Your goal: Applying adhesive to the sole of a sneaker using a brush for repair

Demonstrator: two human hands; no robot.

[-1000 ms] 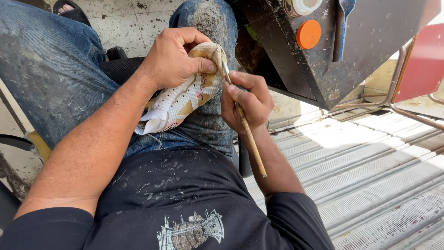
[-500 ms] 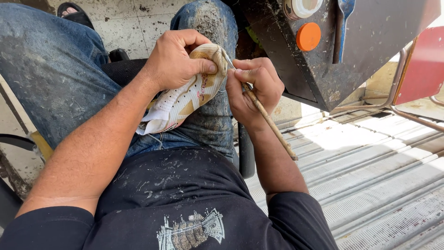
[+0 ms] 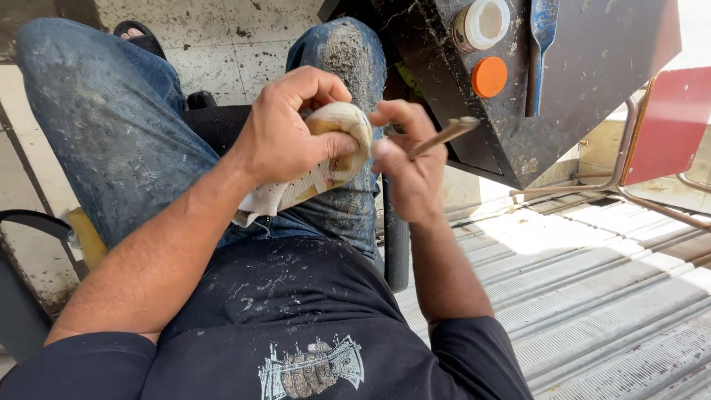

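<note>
My left hand is clamped around the pale shoe, pressing it onto my knee. My right hand, just beside the toe, pinches a thin wooden stick that points away from it. Risk, as I judge it: the stick could skid off the curved toe into my left thumb, or the loose pinch could drop it.

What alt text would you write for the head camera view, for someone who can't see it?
A seated person's left hand grips a cream and tan shoe over their lap, while the right hand holds a thin wooden-handled tool beside it. Dusty jeans and a dark metal box with an orange cap frame the hands.
</note>
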